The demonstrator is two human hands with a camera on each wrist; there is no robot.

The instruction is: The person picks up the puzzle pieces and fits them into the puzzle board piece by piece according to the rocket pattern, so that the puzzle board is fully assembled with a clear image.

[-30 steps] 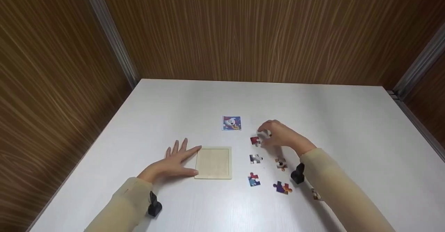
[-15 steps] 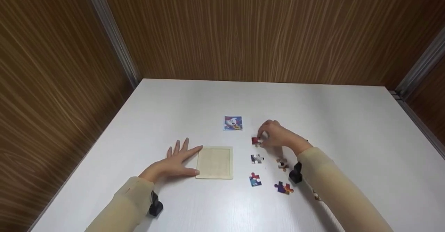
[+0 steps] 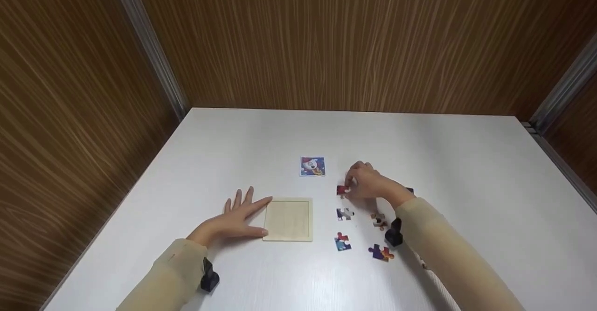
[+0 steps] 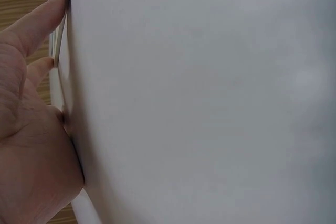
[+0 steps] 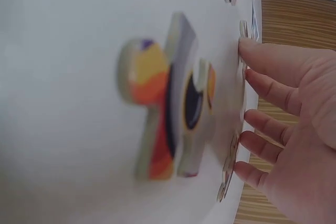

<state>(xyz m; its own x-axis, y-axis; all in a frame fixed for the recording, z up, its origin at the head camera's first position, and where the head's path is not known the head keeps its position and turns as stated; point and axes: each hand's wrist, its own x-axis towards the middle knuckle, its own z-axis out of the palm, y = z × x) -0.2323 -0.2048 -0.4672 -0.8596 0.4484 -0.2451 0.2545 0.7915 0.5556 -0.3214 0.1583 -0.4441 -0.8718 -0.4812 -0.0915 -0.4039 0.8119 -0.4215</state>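
While the left hand (image 3: 228, 222) spreads its fingers wide, thumb and forefinger touching the left edge of the wooden tray (image 3: 288, 220), probably to steady it, a picture card (image 3: 312, 167) lies face-up beyond, perhaps as a guide. Next come loose puzzle pieces (image 3: 343, 244), set apart, likely for easy lifting. A red piece (image 3: 341, 190) lies at the right hand's (image 3: 369, 183) narrowed fingertips; whether they pinch it I cannot tell. No writing is legible.

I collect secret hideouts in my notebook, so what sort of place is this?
Perhaps a small booth or boxed-in workstation, though I can't be sure. A white table is walled in by wood-grain panels, with metal strips running along the corners.
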